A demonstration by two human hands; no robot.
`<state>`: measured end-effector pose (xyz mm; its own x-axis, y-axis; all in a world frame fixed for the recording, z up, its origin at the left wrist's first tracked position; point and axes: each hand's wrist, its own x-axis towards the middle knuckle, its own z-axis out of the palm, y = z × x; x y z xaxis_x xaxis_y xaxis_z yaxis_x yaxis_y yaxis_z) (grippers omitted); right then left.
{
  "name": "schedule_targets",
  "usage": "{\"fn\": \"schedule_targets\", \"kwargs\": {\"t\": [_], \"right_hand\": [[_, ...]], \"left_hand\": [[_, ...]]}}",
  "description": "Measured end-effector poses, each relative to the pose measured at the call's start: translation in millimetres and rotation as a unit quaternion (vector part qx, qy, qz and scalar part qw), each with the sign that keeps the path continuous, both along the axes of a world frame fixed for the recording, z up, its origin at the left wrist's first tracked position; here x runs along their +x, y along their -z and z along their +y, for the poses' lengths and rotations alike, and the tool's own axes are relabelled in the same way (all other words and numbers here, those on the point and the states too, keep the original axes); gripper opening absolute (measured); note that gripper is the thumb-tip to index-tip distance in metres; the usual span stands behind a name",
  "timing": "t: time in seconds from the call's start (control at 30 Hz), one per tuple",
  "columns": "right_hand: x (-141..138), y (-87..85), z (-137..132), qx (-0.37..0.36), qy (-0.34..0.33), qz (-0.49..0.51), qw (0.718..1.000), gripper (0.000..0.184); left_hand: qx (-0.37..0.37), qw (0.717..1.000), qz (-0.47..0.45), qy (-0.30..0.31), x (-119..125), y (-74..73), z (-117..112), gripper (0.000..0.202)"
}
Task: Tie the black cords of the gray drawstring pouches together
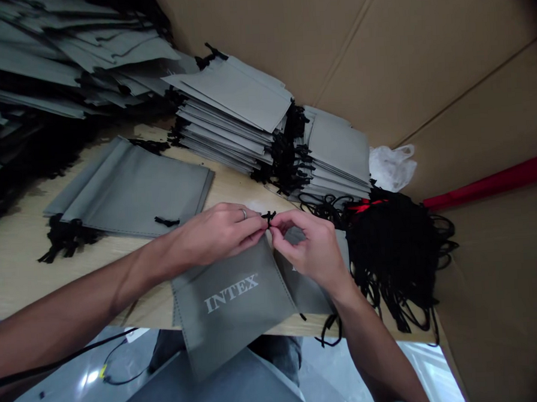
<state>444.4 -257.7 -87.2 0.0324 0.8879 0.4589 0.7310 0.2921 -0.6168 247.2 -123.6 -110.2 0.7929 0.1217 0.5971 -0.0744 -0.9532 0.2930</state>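
A grey pouch (234,317) printed INTEX hangs over the table's near edge, below both hands. At its top corner is a black cord (270,216) that looks knotted. My left hand (227,230), with a ring on one finger, pinches this cord from the left. Thumb and forefinger of my right hand (309,241) close on the cord from the other side, fingertips almost touching the left ones. Partly under my right hand lies a second grey pouch (300,289). To the left, another few grey pouches (137,184) lie flat with black cord ends sticking out.
Stacked grey pouches (240,100) stand at the back, with another stack (338,149) beside them. A big pile (85,54) fills the far left. Black cords (392,248) lie bundled at right, near a white plastic bag (393,167). Cardboard walls (423,67) enclose the back and right.
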Motion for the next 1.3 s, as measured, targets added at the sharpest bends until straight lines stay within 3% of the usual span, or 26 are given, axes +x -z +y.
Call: {"fn": "schedule_targets", "kwargs": {"t": [0.23,0.33,0.6,0.7,0.77,0.87,0.97,1.13,1.3], "right_hand": [[-9,-1.3,-1,0.028,0.0,-0.032,0.999,0.011],[-12,-1.1,-1,0.042,-0.002,-0.041,0.998,0.01],[-9,5.4,0,-0.004,0.006,0.133,0.991,0.011],[-10,10.4,1,0.013,0.035,0.149,0.988,0.008],[-10,13.5,1,0.041,0.066,0.143,0.987,0.008],[-10,14.4,0,0.07,0.081,0.124,0.987,0.01],[-6,8.6,-1,0.065,0.052,0.107,0.991,0.011],[8,-5.3,-1,-0.023,-0.062,0.157,0.985,0.029],[13,-7.4,0,-0.101,-0.086,0.233,0.963,0.019]], "left_hand": [[0.051,0.998,-0.042,-0.012,1,-0.3,-7,0.015],[0.02,0.997,-0.069,-0.031,1,-3.7,-11,0.01],[-0.205,0.974,-0.073,-0.057,0,-19.6,-14,0.006],[-0.334,0.939,-0.071,-0.04,4,-20.8,-14,0.006],[-0.428,0.902,-0.059,-0.018,8,-18.8,-14,0.018],[-0.507,0.861,-0.008,0.022,12,-14.5,-13,0.025],[-0.493,0.869,0.038,0.03,10,-12.9,-10,0.025],[-0.359,0.931,0.065,0.006,2,-20.8,-9,0.024],[-0.261,0.962,0.072,0.016,1,-26.3,-10,0.021]]}}
